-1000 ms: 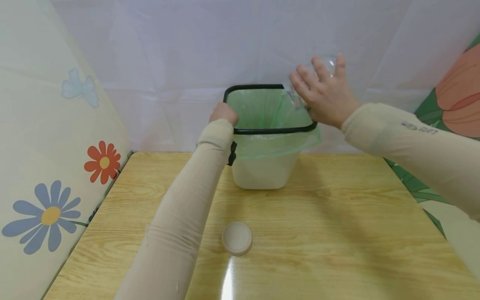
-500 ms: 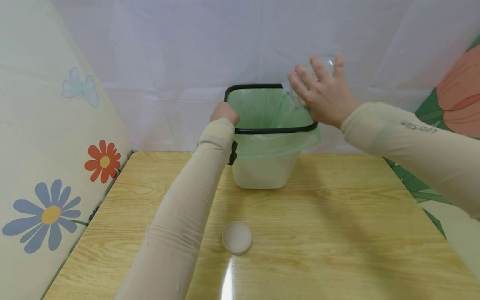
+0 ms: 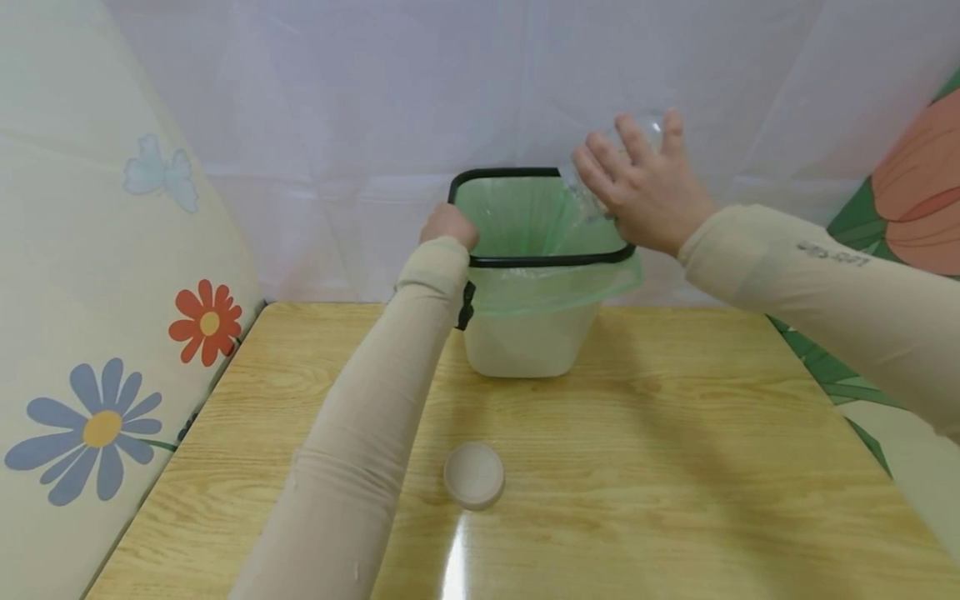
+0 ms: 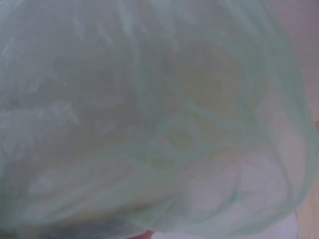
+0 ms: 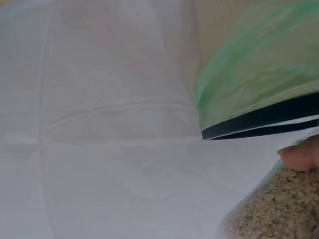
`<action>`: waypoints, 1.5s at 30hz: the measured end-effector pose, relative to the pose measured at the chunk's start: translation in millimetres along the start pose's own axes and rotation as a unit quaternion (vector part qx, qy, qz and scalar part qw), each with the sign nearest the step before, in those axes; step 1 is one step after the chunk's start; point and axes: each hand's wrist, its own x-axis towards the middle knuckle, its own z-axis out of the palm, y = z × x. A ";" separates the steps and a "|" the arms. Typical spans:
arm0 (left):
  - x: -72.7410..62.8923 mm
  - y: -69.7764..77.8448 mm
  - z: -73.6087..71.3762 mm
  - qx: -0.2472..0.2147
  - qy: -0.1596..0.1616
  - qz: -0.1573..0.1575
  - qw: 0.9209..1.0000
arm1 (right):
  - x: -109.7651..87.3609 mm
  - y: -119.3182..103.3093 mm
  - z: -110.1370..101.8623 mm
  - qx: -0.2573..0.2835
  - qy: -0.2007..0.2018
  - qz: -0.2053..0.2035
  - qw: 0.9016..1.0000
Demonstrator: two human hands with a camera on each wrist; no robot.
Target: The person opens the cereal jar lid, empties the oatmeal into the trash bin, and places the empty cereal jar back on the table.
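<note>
A white trash bin [image 3: 521, 346] with a black rim and a green plastic liner [image 3: 502, 212] stands at the back of the table. My left hand [image 3: 448, 227] grips the rim at its left side, fingers curled. Translucent green liner [image 4: 149, 99] fills most of the left wrist view and hides that hand. Over the bin's right side, my right hand [image 3: 648, 187] holds a clear jar [image 3: 581, 196], tilted with its mouth end toward the bin. In the right wrist view, brown flakes [image 5: 281, 206] show through the jar's wall beside a fingertip [image 5: 299, 155].
A round beige lid [image 3: 474, 475] lies on the wooden table [image 3: 675, 467], in front of the bin. Behind hangs a white cloth [image 3: 360, 100]. Panels with printed flowers [image 3: 208, 323] flank the table.
My right hand and the jar have shifted very slightly left over the bin. The left hand keeps its grip on the rim.
</note>
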 end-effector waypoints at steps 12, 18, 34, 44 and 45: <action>-3.6 -0.5 -1.9 0.000 0.002 0.006 1.000 | 2.6 -0.7 -1.3 -0.003 -0.022 -0.005 1.000; -1.4 -0.6 -0.6 0.006 0.008 0.007 1.000 | 4.1 -1.2 -1.5 -0.011 -0.023 -0.011 1.000; 0.8 0.1 1.7 -0.008 0.007 0.003 1.000 | 3.6 1.0 -2.1 -0.011 -0.038 -0.006 0.999; -1.4 -1.0 0.6 -0.014 0.004 0.007 1.000 | 1.1 2.6 0.0 -0.023 -0.043 -0.019 0.999; -0.5 -1.2 0.9 -0.014 0.002 0.008 1.000 | 0.5 2.6 0.7 -0.022 -0.039 -0.018 0.999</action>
